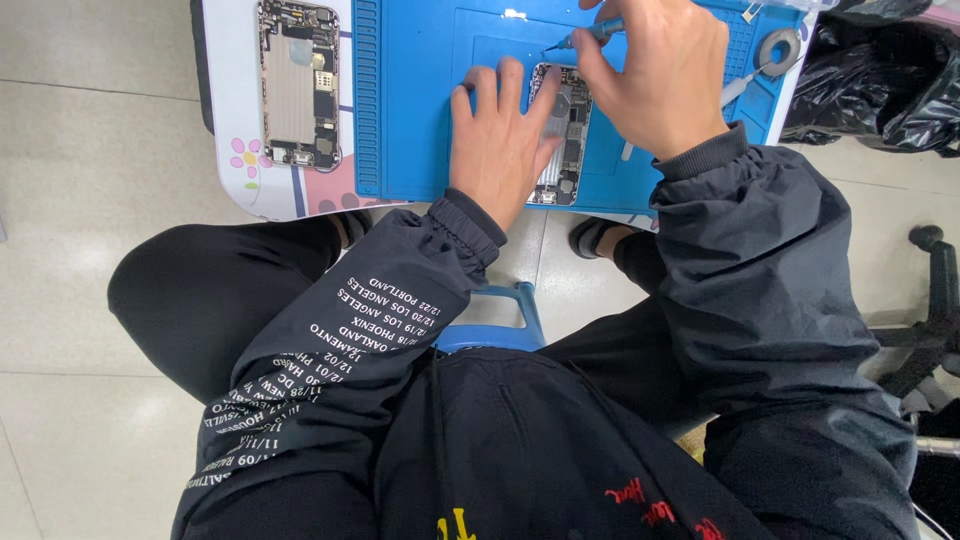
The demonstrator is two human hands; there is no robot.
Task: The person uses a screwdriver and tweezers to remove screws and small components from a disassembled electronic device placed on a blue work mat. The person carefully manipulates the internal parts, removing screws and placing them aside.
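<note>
Pinched in the right hand [660, 75], a slim screwdriver [590, 35] angles its tip toward the top edge of an opened smartphone chassis [565, 135] lying on a blue repair mat [420, 100]. Pressing flat, fingers spread and grasping nothing, the left hand [505, 140] apparently steadies the chassis for the tool. At nine o'clock, off the mat, lies a second opened phone [298, 85]; at two o'clock sits a tape roll [779, 50].

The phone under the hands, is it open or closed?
Open. The phone under the left hand shows bare metal parts inside, no screen covering it.
</note>
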